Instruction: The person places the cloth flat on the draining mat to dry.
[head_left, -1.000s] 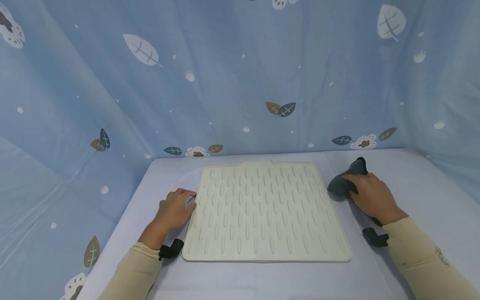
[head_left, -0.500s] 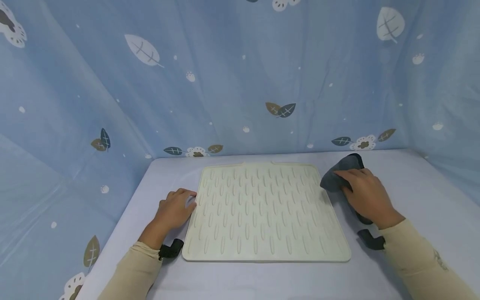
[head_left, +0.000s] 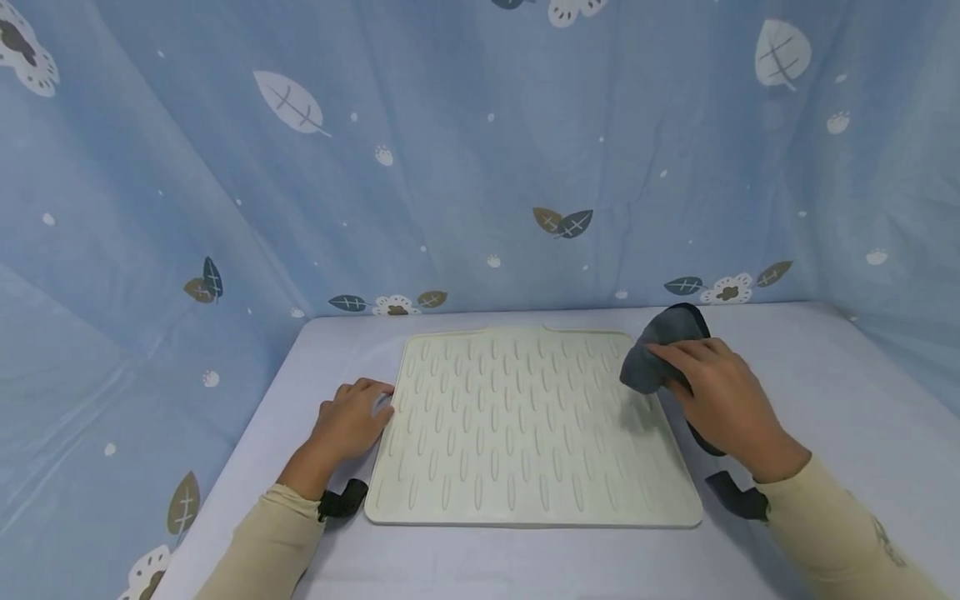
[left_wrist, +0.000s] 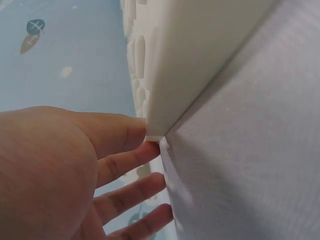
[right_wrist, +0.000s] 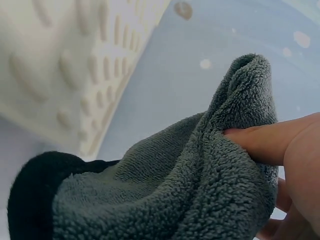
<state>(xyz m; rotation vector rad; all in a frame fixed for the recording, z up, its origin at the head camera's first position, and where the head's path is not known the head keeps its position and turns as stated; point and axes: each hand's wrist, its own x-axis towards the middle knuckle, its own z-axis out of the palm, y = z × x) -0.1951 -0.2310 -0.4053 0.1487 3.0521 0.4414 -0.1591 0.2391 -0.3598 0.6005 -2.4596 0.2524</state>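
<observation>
A cream draining mat (head_left: 517,425) with rows of raised oval ridges lies flat in the middle of the table. At its left edge is my left hand (head_left: 348,425), thumb and fingertips touching the side; in the left wrist view the thumb (left_wrist: 112,131) meets the mat's edge (left_wrist: 172,75) and the other fingers reach to the white cloth. My right hand (head_left: 727,400) pinches a grey fleecy cloth (head_left: 663,337) with dark edging, held over the mat's far right part. The right wrist view shows the bunched cloth (right_wrist: 200,170) with the thumb pressed into its fold.
White cloth covers the table (head_left: 510,558). A blue fabric curtain (head_left: 450,167) with leaf and flower prints rises behind and at both sides. Black wrist mounts (head_left: 343,498) sit on the beige sleeves (head_left: 255,550).
My right hand has moved left with the grey cloth, from beside the mat to over its right edge; the cloth has spread out a little. My left hand has stayed in place.
</observation>
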